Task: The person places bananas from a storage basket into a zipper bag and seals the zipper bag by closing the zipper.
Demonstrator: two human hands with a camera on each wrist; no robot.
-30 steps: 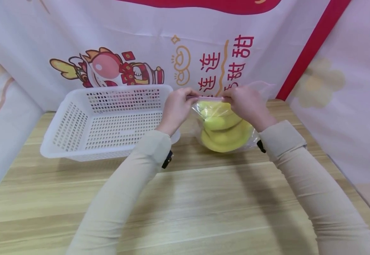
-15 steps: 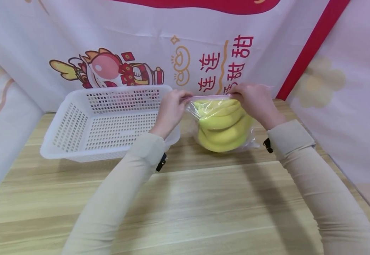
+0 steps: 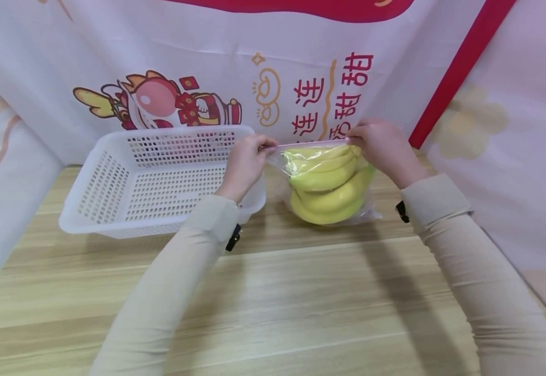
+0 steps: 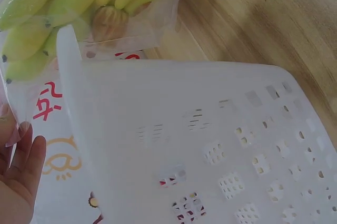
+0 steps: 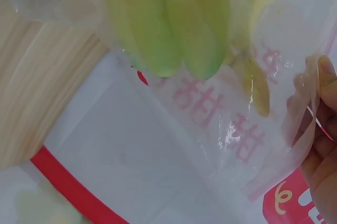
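A clear zip bag (image 3: 370, 213) with a pink strip (image 3: 312, 143) along its top edge stands on the table right of centre. Yellow bananas (image 3: 327, 201) with greenish ends lie inside it. My left hand (image 3: 244, 166) pinches the strip's left end between thumb and fingers, beside the basket's right rim. Toward the other end, my right hand (image 3: 388, 151) pinches the same edge, and the strip runs taut between both. In the right wrist view, the bag's film lies between the thumb and fingers of the right hand (image 5: 322, 134). Whether the zip is sealed cannot be seen.
Left of the bag stands a white perforated plastic basket (image 3: 68, 216); no contents show in it. Both rest on a wood-grain table (image 3: 273, 308). A printed cloth backdrop (image 3: 198, 31) hangs behind, with more cloth (image 3: 526, 172) along the right side.
The hands have moved apart along the bag's top edge, the left one leftward and the right one rightward. More of the pink strip now shows between them. The basket has stayed put.
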